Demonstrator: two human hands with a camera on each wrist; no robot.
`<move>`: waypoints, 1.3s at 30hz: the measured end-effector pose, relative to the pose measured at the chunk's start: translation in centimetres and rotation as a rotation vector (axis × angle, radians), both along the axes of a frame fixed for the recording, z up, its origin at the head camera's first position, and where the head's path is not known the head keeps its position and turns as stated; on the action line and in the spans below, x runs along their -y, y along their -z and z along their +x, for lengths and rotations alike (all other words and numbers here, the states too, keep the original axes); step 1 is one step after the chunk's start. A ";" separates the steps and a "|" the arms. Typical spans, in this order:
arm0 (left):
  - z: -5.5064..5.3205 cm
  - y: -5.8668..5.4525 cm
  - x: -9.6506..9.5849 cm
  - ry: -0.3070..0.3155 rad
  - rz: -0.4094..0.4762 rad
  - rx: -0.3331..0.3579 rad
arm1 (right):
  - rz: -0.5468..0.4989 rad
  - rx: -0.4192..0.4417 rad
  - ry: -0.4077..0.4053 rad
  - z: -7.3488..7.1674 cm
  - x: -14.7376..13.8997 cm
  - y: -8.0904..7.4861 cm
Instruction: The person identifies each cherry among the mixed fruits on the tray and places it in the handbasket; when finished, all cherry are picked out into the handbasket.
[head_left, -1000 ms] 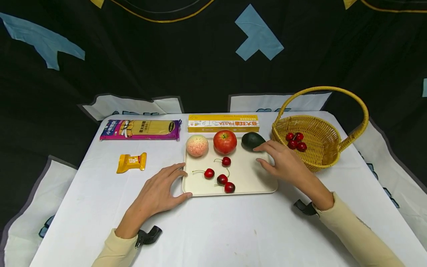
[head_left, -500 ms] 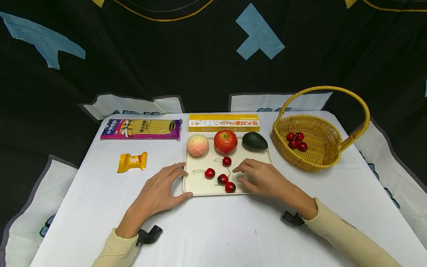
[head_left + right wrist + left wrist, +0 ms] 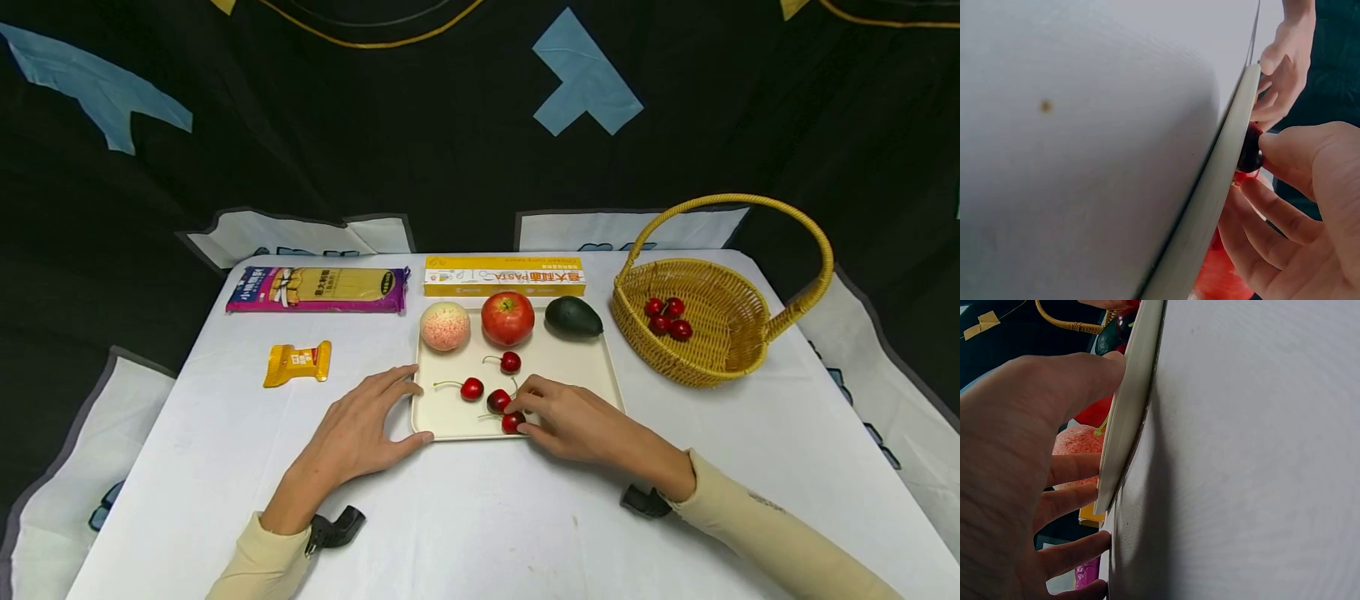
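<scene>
A cream tray (image 3: 457, 427) holds a speckled peach (image 3: 445, 326), a red apple (image 3: 507, 318), a dark green avocado (image 3: 573, 317) and several red cherries with stems. My right hand (image 3: 573, 419) reaches over the tray's front right part, its thumb and fingertips around the front cherry (image 3: 512, 423). In the right wrist view the thumb lies against this dark cherry (image 3: 1250, 149), with the index finger below it. Just behind is another cherry (image 3: 498, 401), close to the fingertips. My left hand (image 3: 360, 433) rests at the tray's left edge, fingers spread, thumb at the front corner.
At the right stands a wicker basket (image 3: 637, 337) with a tall handle and several cherries (image 3: 667, 318) inside. Behind the tray lies a yellow pasta box (image 3: 504, 277). To the left are a purple noodle packet (image 3: 318, 290) and a small yellow wrapped snack (image 3: 297, 363).
My right hand has moved from beside the avocado forward and left to the front cherry, which has shifted slightly left. The left hand stays at the tray's edge.
</scene>
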State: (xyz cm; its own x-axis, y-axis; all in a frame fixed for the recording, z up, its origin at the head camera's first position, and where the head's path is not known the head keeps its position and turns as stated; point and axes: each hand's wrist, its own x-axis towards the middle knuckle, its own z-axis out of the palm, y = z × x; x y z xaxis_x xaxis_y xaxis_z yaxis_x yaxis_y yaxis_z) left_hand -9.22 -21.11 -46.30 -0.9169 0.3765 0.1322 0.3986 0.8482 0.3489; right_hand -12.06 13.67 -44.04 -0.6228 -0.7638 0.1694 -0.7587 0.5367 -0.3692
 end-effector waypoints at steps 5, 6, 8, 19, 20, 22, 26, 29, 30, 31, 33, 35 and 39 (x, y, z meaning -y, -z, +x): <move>0.0 0.0 0.0 -0.001 -0.004 0.004 | -0.002 0.022 -0.015 0.1 0.2 0.0; 0.0 0.0 -0.1 -0.001 -0.005 0.005 | -0.001 0.026 -0.017 0.1 0.2 0.0; 0.0 0.0 -0.1 -0.001 -0.006 0.005 | -0.001 0.030 -0.020 0.2 0.3 0.0; 0.0 -0.1 -0.2 -0.004 -0.004 0.010 | -0.029 -0.048 -0.006 -0.2 -0.5 -0.1; 0.0 -0.1 -0.2 -0.004 -0.004 0.012 | -0.032 -0.055 0.001 -0.3 -0.7 -0.2; 0.0 -0.1 -0.2 -0.006 -0.003 0.015 | -0.036 -0.060 0.020 -0.5 -1.0 -0.5; 0.0 -0.1 -0.2 -0.007 -0.003 0.013 | -0.051 -0.064 0.052 -0.9 -1.7 -1.1; 0.0 -0.1 -0.1 -0.008 -0.003 0.010 | -0.065 -0.064 0.084 -1.1 -2.4 -1.6; 0.0 -0.1 -0.1 -0.008 -0.003 0.010 | -0.069 -0.066 0.098 -1.2 -2.6 -1.8; 0.0 -0.1 -0.1 -0.008 -0.003 0.010 | -0.076 -0.068 0.110 -1.3 -2.9 -1.9; 0.0 0.0 -0.2 -0.008 -0.003 0.013 | -0.082 -0.077 0.141 -1.5 -3.5 -2.2; 0.0 0.0 -0.2 -0.009 -0.003 0.014 | -0.092 -0.084 0.170 -1.7 -4.1 -2.6; -0.1 0.0 -0.2 -0.008 -0.003 0.011 | -0.112 -0.105 0.227 -2.2 -5.5 -3.2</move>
State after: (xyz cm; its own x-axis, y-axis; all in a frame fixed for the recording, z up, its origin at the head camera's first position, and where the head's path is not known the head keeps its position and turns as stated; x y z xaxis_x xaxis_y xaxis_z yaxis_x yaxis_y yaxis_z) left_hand -9.27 -20.91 -46.30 -0.9215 0.3693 0.1204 0.3875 0.8526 0.3506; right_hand -14.21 19.14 -40.79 -0.7504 -0.5796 0.3177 -0.6610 0.6575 -0.3616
